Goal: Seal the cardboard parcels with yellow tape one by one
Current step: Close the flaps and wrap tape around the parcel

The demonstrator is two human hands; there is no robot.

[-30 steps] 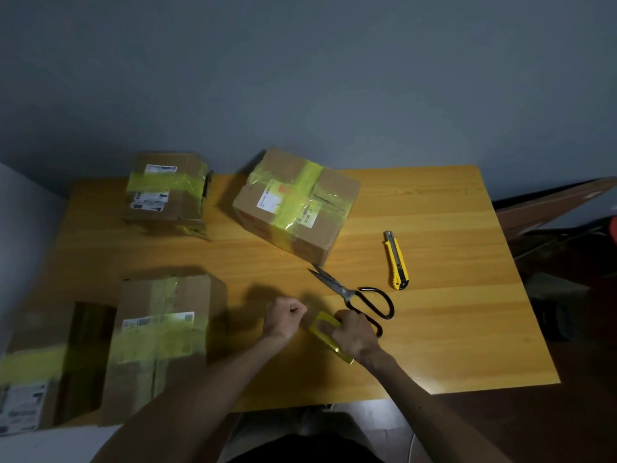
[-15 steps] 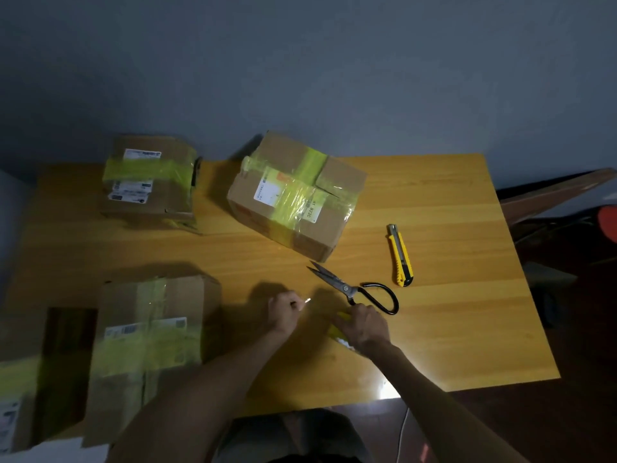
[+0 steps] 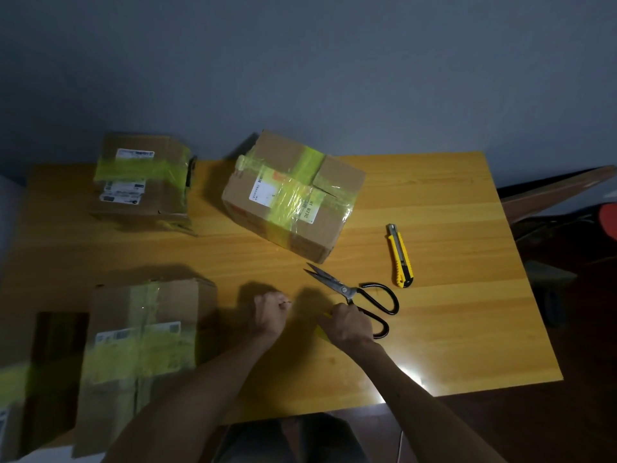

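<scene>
yellow tape [image 3: 321, 330] near counter [image 3: 450, 329] front, mostly hidden in right hand [image 3: 349, 324], fingers curled round it. left hand [image 3: 269, 315] fisted, apparently pinching free end. film light, flimsy, sticky: hold roll, keep taut.

4 cardboard parcels: far-left [image 3: 142, 182], far-mid [image 3: 293, 195], near [image 3: 143, 329], left-edge, cut off [image 3: 15, 379]. 1 scissors [image 3: 354, 292], 1 utility knife [image 3: 400, 257], 1 yellow tape roll [image 3: 322, 330], 2 hands: left hand [image 3: 270, 310], right hand [image 3: 349, 324]. 1 table [image 3: 450, 312].

Bare table [image 3: 467, 329] right of scissors [image 3: 354, 292] — parcels [image 3: 290, 195] crowd left
</scene>
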